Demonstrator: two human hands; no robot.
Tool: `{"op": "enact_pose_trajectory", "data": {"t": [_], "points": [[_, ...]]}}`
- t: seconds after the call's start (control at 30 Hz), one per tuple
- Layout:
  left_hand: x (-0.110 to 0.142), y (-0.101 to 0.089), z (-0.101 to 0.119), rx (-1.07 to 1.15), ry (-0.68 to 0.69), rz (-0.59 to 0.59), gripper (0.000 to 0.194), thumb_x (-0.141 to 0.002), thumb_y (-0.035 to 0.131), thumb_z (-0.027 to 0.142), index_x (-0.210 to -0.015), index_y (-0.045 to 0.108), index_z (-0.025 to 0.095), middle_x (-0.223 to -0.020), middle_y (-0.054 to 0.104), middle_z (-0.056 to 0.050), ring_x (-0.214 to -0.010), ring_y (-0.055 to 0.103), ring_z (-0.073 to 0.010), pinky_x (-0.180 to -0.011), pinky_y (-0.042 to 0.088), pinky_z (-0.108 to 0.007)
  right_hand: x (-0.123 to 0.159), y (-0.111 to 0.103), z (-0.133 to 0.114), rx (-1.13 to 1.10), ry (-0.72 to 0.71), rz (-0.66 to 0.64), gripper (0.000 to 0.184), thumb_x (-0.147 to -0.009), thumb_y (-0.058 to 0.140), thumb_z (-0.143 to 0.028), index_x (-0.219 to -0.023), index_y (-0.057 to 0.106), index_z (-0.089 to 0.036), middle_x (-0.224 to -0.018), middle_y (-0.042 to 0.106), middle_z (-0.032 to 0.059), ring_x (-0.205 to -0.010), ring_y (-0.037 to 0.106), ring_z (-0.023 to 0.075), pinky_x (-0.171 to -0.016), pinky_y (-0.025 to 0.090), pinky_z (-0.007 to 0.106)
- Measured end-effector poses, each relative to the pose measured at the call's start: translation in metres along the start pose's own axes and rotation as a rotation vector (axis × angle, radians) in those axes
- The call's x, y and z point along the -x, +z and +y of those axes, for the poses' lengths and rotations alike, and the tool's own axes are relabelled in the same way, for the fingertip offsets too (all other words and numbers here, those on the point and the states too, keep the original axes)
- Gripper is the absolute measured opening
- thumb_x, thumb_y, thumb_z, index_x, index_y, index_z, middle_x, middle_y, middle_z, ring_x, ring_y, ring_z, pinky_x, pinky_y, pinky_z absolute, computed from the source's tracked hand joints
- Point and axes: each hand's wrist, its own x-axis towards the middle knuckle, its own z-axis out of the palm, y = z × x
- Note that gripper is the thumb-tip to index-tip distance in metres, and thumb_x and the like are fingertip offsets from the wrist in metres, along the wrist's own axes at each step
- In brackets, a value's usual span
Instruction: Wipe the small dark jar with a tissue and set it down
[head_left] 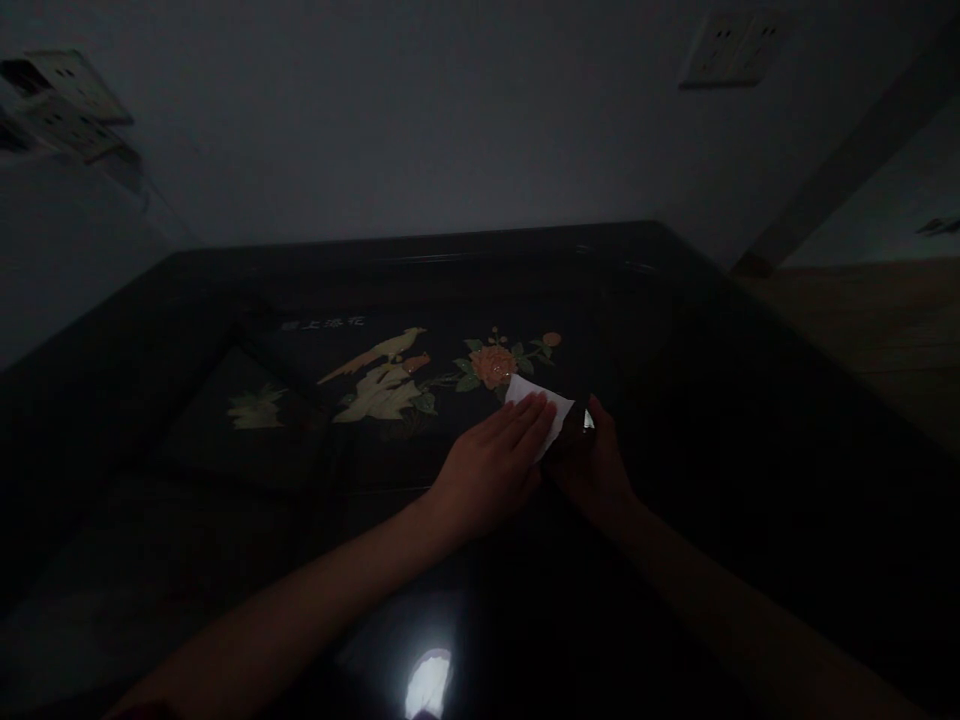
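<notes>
My left hand (487, 465) lies over a white tissue (532, 400), fingers together and pressing it toward a dark glossy panel (420, 460). The tissue sits just below an orange flower (493, 367) in the panel's coloured picture. Close beside it, to the right, my right hand (596, 465) is curled with the thumb up. A small bright patch (589, 420) shows between its fingers; the thing it holds is dark and I cannot make it out.
The picture also has a long-tailed bird (390, 350) and pale characters (322, 323). A wall (420, 120) stands behind, with sockets (75, 90) at left and a double socket (739, 48) at right. A light reflection (429, 685) shines near the front. The scene is dim.
</notes>
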Motion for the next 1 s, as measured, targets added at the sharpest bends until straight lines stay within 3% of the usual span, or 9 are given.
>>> {"op": "enact_pose_trajectory", "data": {"t": [0.27,0.53,0.73,1.0], "points": [[0.001,-0.006,0.002,-0.052,0.048,0.002,0.046,-0.08,0.048,0.013,-0.125,0.049,0.005,-0.128,0.058,-0.015,-0.12,0.054,-0.0218,-0.104,0.044,-0.037,-0.003,-0.007,-0.004,-0.089,0.015,0.013,0.03,-0.079,0.055,-0.045,-0.081,0.071,-0.02,-0.076,0.075,0.002,-0.081,0.069,0.0208,-0.084,0.052,0.035],[0.006,0.002,0.008,0.039,0.098,0.087,0.046,-0.079,0.047,0.014,-0.125,0.049,0.008,-0.125,0.061,-0.012,-0.119,0.055,-0.0196,-0.101,0.046,-0.034,-0.005,-0.006,-0.004,-0.039,-0.022,0.008,0.03,-0.075,0.058,-0.047,-0.078,0.07,-0.02,-0.07,0.073,0.0016,-0.085,0.069,0.0235,-0.087,0.051,0.037],[0.007,0.006,0.009,0.156,0.086,0.084,0.054,-0.079,0.046,0.01,-0.133,0.041,0.009,-0.136,0.052,-0.011,-0.13,0.042,-0.0165,-0.108,0.039,-0.032,-0.003,-0.004,-0.001,0.032,-0.062,0.007,0.03,-0.073,0.061,-0.049,-0.08,0.069,-0.021,-0.076,0.074,0.0003,-0.09,0.068,0.0234,-0.09,0.05,0.037],[0.002,0.008,0.0,0.164,0.041,0.026,0.061,-0.08,0.042,0.007,-0.14,0.028,0.009,-0.146,0.037,-0.014,-0.139,0.024,-0.0181,-0.113,0.031,-0.039,0.0,-0.003,0.007,0.074,-0.079,-0.033,0.022,-0.071,0.065,-0.043,-0.08,0.07,-0.023,-0.079,0.075,-0.0009,-0.092,0.067,0.0218,-0.088,0.05,0.034]]}}
